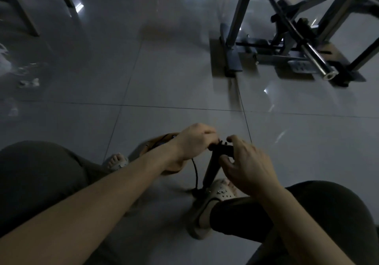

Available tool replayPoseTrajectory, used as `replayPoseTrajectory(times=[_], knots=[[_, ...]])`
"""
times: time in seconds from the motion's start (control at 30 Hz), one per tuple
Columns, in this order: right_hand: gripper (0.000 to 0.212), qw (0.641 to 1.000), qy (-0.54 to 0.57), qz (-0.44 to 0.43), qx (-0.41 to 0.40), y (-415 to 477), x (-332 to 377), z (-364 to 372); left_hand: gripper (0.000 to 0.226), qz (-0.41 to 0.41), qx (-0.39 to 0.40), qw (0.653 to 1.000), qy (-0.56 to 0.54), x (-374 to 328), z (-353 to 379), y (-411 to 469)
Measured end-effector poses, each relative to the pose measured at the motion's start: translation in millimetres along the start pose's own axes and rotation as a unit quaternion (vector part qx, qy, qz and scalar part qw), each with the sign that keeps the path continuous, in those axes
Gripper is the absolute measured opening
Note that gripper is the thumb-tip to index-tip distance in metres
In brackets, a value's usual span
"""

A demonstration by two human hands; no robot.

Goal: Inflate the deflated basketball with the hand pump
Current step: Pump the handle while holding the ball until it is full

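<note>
One head-worn camera looks forward and down, close above the left hand point(194, 141) and right hand point(249, 168), tiled floor point(164, 80) beyond.

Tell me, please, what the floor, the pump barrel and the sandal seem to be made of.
The floor looks like glazed ceramic tile, glossy: it mirrors bright light and shows thin grout lines. The pump barrel is dark and smooth, perhaps painted metal or hard plastic; the dim light leaves this open. The sandal seems soft moulded foam or rubber, pale and matte, with punched holes.

The left hand point(194, 141) hides most of the ball point(150, 144); the pump point(211, 168) base is blurred; a bench point(242, 19) runs off-frame.
</note>
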State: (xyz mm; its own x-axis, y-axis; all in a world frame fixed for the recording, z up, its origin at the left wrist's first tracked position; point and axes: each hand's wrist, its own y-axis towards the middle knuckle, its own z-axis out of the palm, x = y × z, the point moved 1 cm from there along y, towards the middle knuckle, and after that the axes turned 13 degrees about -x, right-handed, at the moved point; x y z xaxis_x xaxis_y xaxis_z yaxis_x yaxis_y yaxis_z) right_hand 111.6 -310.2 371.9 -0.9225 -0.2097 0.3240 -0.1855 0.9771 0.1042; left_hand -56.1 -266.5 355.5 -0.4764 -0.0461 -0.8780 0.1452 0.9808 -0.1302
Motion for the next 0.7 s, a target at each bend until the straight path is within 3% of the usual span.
replayPoseTrajectory(times=[0.07,0.13,0.23,0.4,0.57,0.7], knots=[[0.031,1.000,-0.003,-0.007,-0.012,-3.9,2.7,14.2,0.038,-0.152,-0.017,0.980,-0.128,17.3,7.8,6.9],[0.033,0.999,-0.026,0.008,-0.037,-5.4,1.0,34.3,0.049,-0.234,-0.030,0.961,-0.146,34.2,22.8,11.5],[0.041,0.995,-0.050,0.084,-0.008,-3.1,-10.6,58.5,0.046,-0.291,-0.001,0.955,-0.063,55.1,43.4,16.4],[0.043,0.989,-0.075,0.073,0.102,-2.7,-20.5,95.0,0.043,-0.305,0.043,0.948,0.081,95.5,64.0,31.5],[0.040,0.977,-0.036,0.135,0.161,9.8,-35.7,130.7,0.033,-0.384,0.085,0.918,0.058,124.5,83.6,34.7],[0.044,0.963,0.038,0.191,0.184,9.4,-41.1,130.7,0.030,-0.438,0.133,0.888,-0.044,127.5,79.0,28.1]])
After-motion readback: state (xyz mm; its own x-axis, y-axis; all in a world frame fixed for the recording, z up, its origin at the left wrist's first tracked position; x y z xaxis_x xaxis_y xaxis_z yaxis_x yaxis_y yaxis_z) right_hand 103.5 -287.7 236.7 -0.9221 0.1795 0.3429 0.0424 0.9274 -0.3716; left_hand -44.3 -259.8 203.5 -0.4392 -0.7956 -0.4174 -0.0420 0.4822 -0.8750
